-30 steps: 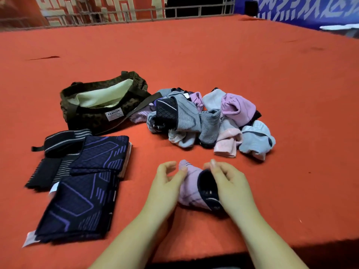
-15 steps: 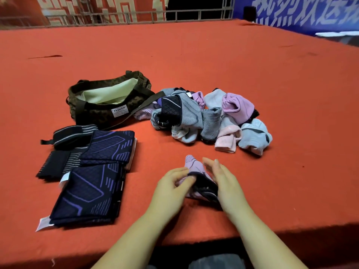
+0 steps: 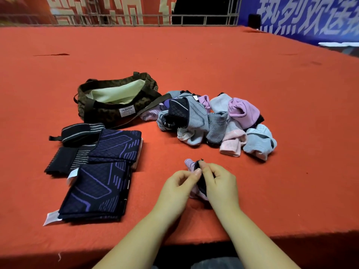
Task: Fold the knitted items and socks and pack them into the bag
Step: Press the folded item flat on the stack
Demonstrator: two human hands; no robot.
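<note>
Nearest, the left hand [image 3: 179, 184] and right hand [image 3: 221, 183] meet over the front of the red surface [image 3: 252, 78], both with a closed grip on 1 pink-and-black sock [image 3: 191, 165]: each hand pinches its dark cuff between thumb and fingers, and the striped pink toe projects beyond the fingertips. Left of the hands lie the folded knitted items [image 3: 101, 171], dark with purple lines, overlapping in a flat stack with white tags showing. Farther back, right of centre, sits the loose sock pile [image 3: 213, 121] in grey, pink, purple and black. Behind and left of it stands the bag [image 3: 116, 101], its mouth open and its pale lining visible.
</note>
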